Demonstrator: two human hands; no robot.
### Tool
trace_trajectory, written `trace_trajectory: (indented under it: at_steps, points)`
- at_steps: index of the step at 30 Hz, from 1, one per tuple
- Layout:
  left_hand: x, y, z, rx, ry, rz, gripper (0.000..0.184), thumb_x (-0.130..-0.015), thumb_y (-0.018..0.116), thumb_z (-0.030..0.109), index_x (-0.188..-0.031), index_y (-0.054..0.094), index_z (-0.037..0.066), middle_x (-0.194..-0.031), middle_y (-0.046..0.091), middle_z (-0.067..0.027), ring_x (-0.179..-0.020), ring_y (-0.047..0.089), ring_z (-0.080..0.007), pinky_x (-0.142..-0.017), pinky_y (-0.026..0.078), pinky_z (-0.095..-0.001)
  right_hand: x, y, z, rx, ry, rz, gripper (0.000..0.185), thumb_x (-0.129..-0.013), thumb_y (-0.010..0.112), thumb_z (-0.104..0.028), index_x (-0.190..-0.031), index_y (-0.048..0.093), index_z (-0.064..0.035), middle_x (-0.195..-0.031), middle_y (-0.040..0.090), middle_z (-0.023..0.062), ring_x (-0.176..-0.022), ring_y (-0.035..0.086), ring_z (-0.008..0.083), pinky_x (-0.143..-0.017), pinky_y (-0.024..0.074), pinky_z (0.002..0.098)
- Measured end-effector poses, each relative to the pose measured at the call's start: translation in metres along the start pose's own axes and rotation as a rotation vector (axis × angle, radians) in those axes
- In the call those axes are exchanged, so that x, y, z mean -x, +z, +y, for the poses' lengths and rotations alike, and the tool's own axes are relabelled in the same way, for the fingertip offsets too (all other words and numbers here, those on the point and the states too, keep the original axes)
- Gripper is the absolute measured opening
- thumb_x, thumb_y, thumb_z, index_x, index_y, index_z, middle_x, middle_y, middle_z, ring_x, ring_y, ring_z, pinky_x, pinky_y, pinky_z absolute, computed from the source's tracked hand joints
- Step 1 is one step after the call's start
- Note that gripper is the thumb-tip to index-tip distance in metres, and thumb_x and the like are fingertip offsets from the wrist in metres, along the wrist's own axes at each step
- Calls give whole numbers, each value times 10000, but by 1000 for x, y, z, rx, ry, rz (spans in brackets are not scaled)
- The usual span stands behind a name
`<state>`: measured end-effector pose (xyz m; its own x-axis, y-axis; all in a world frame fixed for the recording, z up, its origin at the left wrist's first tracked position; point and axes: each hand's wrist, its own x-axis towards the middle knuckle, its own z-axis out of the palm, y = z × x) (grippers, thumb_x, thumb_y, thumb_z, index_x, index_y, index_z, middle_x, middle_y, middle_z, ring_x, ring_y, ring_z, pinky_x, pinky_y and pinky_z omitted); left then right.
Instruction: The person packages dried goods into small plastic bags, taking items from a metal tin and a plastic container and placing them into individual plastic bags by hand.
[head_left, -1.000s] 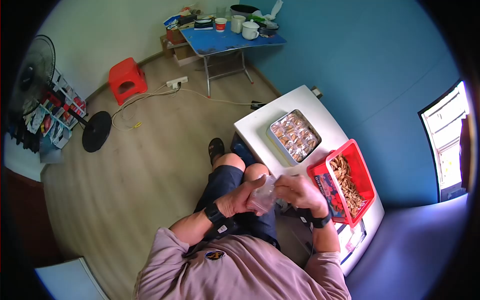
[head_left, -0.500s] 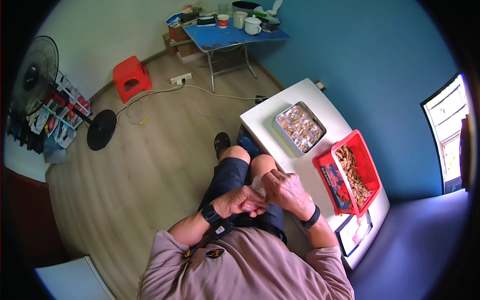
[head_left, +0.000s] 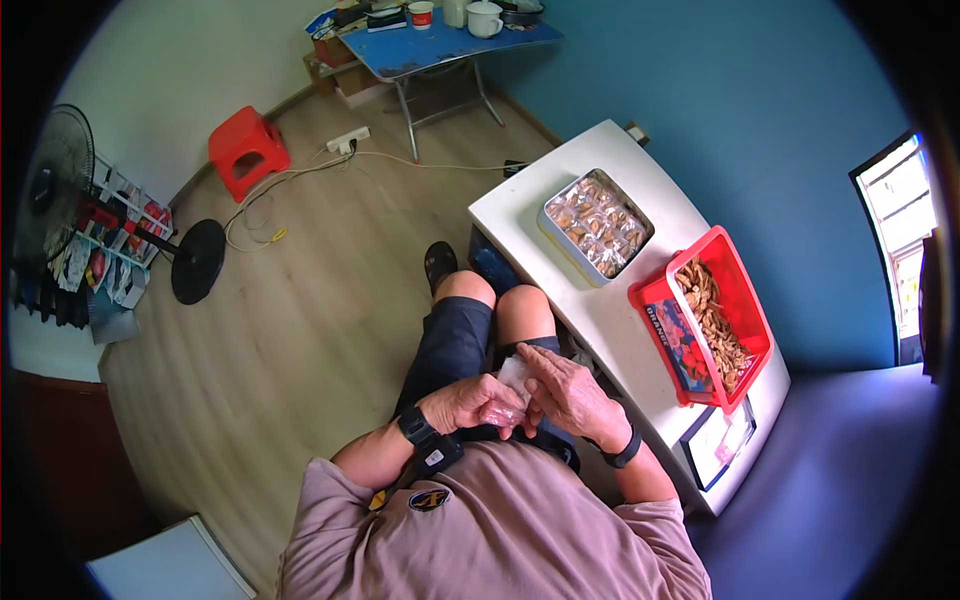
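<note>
Table (head_left: pixel 600 310) right of grip carries red basket (head_left: pixel 745 290) with loose brown pieces (head_left: pixel 712 325) left, tin (head_left: pixel 568 245) ahead-right looks about full of packets (head_left: pixel 600 220), left hand (head_left: pixel 465 402) curls round clear bag (head_left: pixel 513 373), right hand (head_left: pixel 572 395) against it, closure unclear.

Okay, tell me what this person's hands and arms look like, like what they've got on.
Both the left hand and right hand are ungloved. The forearms are bare below short, dusty-pinkish-beige shirt sleeves. The left wrist wears a chunky black watch-like band; the right, a slimmer dark wristband.
</note>
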<state>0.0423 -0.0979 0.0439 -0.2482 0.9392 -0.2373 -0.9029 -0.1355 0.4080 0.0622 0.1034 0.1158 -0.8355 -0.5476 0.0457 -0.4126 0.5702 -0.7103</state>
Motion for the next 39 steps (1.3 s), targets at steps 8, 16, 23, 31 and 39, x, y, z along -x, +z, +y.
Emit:
trace_trajectory:
  at_steps: [8,16,23,31,39]
  points:
    - [-1,-4,-5,-16,-58,46,264,-806,617,128,-1016,634,-32,-902,657,-152,-854,677,-310,-601,566,-327,8,7,18,-27,-67,-93,549,-821,560,-32,-1334,410,95,-1137,596,271,-1039,604,418,-881,506,445]
    - [-13,-16,7,-85,-35,40,230,-796,628,112,-980,618,-25,-859,659,-150,-864,686,-316,-565,566,-327,-21,-27,36,-69,19,58,432,-884,582,-69,-1296,495,25,-1065,621,231,-939,632,388,-796,523,415]
    - [-26,-36,20,113,121,38,118,-802,647,105,-875,579,42,-827,612,-109,-879,650,-288,-601,574,-332,-93,-94,127,97,470,577,312,-811,654,-121,-1114,658,-47,-879,661,180,-754,651,344,-693,518,400]
    - [-30,-48,36,151,169,5,303,-847,705,311,-827,557,48,-759,529,-54,-777,589,-223,-570,519,-303,-146,-120,209,567,544,410,482,-794,686,-217,-1237,589,-54,-1043,648,200,-971,622,368,-839,490,441]
    - [-30,-64,36,165,125,-67,214,-804,711,134,-805,507,70,-750,498,-48,-713,549,-176,-577,472,-286,-159,-125,227,648,659,257,361,-782,662,-309,-952,635,8,-895,645,204,-906,605,389,-793,491,472]
